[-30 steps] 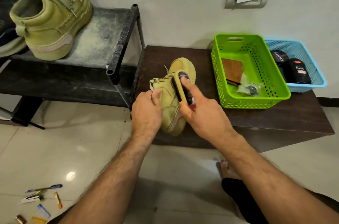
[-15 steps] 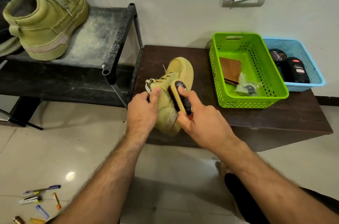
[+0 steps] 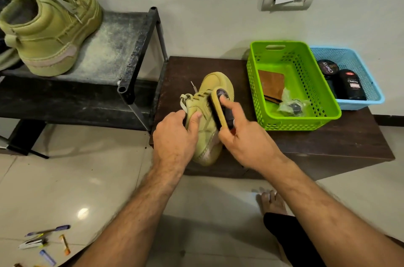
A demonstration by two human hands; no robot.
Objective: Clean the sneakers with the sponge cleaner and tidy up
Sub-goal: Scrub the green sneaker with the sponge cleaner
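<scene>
Head view, nearest first: left hand (image 3: 175,135) grips the collar of the olive sneaker (image 3: 207,118) on the dark bench (image 3: 328,142), thumb pressed to its side. Right hand (image 3: 247,142) pinches the sponge cleaner (image 3: 219,109), forefinger laid along its back. Since a second ago the sponge has slid toward the toe — a stroke in progress, so cleaning appears under way. Further back, the second sneaker (image 3: 50,32) sits on the rack (image 3: 122,48) — tidying judged not yet begun.
</scene>
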